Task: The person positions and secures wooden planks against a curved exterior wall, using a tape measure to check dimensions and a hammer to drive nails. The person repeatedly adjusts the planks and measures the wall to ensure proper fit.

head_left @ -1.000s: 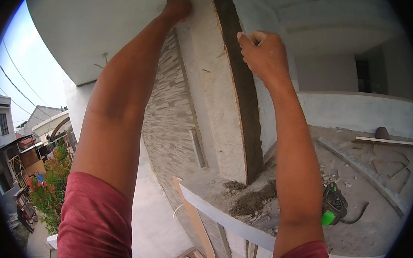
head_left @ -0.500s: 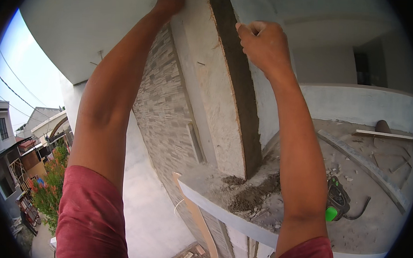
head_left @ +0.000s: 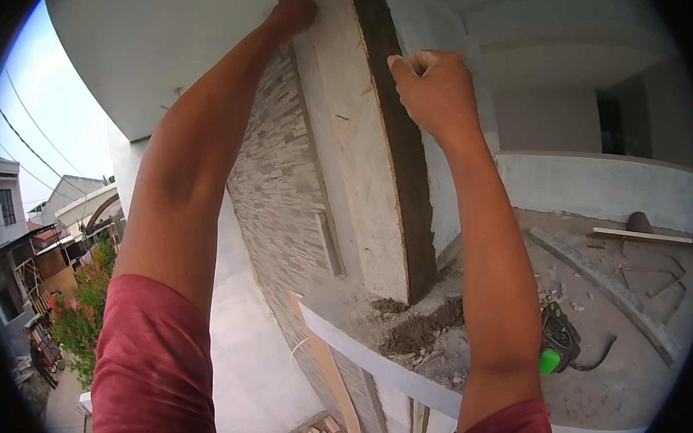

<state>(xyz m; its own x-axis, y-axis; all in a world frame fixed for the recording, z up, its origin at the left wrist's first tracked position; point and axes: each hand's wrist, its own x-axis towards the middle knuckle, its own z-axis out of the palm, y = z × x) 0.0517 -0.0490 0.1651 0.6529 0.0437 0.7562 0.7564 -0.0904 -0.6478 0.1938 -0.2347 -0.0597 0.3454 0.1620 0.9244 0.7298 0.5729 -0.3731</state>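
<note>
A pale column [head_left: 347, 122] stands in front of me, with a dark band of wet mortar [head_left: 412, 185] down its right side. A thin wooden strip [head_left: 390, 165] runs along the corner between the two. High on the column's left side, my left hand [head_left: 296, 15] is closed; a small dark edge shows beside it, too little to name. My right hand [head_left: 438, 92] is curled, thumb and forefinger together, in front of the mortar band. What its fingers hold, if anything, is hidden. Both arms are raised in dark red sleeves.
Mortar droppings [head_left: 423, 328] lie on the ledge at the column's foot. A black and green tape measure [head_left: 559, 337] rests right of my forearm. Farther right are a long pale bar [head_left: 605, 289] and a board [head_left: 642, 236]. Stone-pattern cladding [head_left: 279, 162] covers the left wall; beyond the ledge is a drop.
The view has shifted slightly, so both hands sit lower in the picture. My right hand has edged left across the mortar band; both hands stay closed.
</note>
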